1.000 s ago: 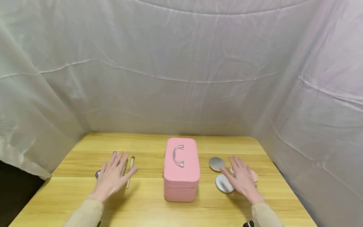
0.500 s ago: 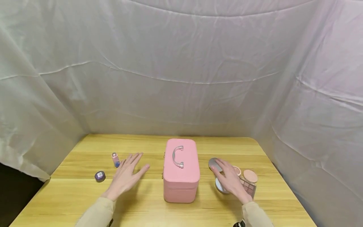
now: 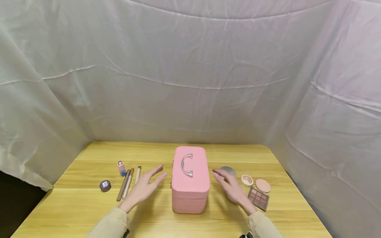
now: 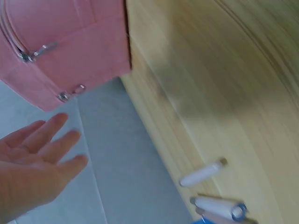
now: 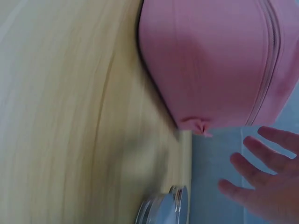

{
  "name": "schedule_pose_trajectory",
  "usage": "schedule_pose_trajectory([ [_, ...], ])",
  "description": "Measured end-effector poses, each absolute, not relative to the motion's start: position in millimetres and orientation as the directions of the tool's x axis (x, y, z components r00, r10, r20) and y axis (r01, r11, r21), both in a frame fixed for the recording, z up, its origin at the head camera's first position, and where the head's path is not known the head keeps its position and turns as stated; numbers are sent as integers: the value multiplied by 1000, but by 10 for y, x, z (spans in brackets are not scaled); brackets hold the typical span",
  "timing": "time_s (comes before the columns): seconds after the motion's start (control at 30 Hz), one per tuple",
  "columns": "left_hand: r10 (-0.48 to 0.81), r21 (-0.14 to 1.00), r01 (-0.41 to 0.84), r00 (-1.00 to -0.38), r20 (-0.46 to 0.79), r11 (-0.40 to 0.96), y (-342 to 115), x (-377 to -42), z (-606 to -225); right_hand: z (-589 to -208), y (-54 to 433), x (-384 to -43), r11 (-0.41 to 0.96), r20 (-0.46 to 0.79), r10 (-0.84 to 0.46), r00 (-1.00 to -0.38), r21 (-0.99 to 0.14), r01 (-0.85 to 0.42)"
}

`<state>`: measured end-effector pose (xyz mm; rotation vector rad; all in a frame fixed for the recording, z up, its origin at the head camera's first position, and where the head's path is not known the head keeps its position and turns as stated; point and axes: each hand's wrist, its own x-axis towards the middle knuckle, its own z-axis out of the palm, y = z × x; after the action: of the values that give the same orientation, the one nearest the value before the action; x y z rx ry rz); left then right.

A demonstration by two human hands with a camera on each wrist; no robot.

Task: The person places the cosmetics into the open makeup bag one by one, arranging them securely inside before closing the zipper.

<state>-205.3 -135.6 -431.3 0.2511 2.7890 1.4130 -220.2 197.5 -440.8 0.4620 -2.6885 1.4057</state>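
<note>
A pink zippered cosmetic case (image 3: 191, 178) with a silver handle (image 3: 187, 164) on its lid stands in the middle of the wooden table. To its left hovers my left hand (image 3: 143, 189), fingers extended toward the case and holding nothing. My right hand (image 3: 231, 188) is at the case's right side, fingers slightly bent, also holding nothing. Zipper pulls (image 4: 42, 49) show on the case's side in the left wrist view. In the right wrist view, the fingers (image 5: 252, 170) are spread apart from the case. Behind the right hand is a round silver compact (image 3: 228, 171), partly hidden.
At left lie a purple jar (image 3: 105, 185), a pink and blue bottle (image 3: 121, 168), two slim tubes (image 3: 125, 186) and a brush (image 3: 138, 173). At right are a small round palette (image 3: 247, 180), a peach round compact (image 3: 263, 185) and an eyeshadow palette (image 3: 258, 198). Grey cloth (image 3: 190, 109) hangs behind.
Both hands have moved inward from over the cosmetics on either side toward the pink case. The tubes, brush and palettes are now uncovered. The case has stayed in place.
</note>
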Motion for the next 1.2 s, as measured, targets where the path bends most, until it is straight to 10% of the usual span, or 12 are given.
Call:
schedule_pose_trajectory([
  [0.67,331,880,265,-934,133,395,-1117,-2027,-4325,-4380,1819,-2210,307,137,-438,-889,-906,-291],
  [1.2,291,890,224,-951,109,396,-1076,-2118,-4363,-4413,1727,-2266,299,125,-343,-931,-925,-235],
])
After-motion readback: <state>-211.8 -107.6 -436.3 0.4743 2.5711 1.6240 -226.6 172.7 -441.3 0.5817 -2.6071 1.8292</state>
